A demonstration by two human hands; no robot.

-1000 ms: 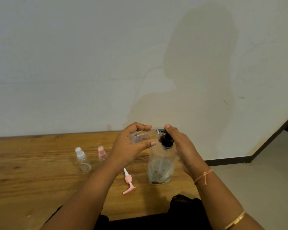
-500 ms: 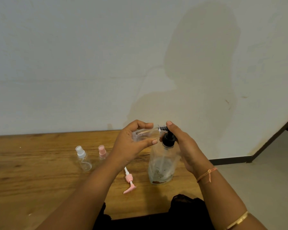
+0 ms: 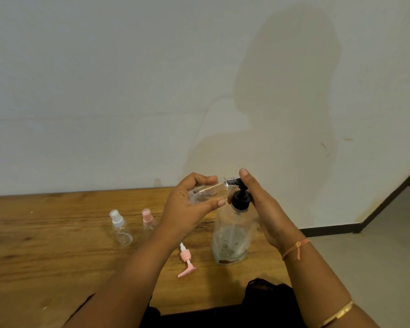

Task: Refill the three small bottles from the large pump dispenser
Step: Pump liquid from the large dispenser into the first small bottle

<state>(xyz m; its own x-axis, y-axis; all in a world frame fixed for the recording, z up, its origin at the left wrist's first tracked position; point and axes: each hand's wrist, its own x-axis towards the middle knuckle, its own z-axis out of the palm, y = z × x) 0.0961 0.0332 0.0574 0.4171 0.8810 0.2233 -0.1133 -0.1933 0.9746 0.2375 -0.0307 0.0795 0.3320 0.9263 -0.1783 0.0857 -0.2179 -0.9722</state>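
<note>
Left grip (image 3: 187, 209): my fingers and thumb are curled round a small clear plastic bottle (image 3: 207, 191), uncapped. I hold it on its side just above centre frame, its open neck against the spout. It is held level so that the spout feeds straight into the neck.

Right grip (image 3: 265, 209): my forefinger lies along the top of the black pump head (image 3: 240, 197), and what appears to be my thumb tip braces under the spout at the collar. The other fingers are hidden behind the pump. This placing suits a downward press while steadying the head.

The large clear pump dispenser (image 3: 232, 235) stands upright on the wooden worktop (image 3: 45, 245), just right of centre. Its walls are creased and only a low residue shows at the base. Judgement: the supply is short, and each stroke may yield little.

A pink pump top (image 3: 186, 261) lies loose on the worktop at lower centre. I judge it belongs to the bottle in hand and was set near for refitting.

Two other bottles stand left of centre, well apart from the dispenser:
- A small clear bottle with a white spray cap (image 3: 120, 228), capped.
- A small clear bottle with a pink spray cap (image 3: 148, 220), capped and partly behind my left wrist.

Their fill level cannot be determined. Judgement: the first of three refills is in progress.
</note>
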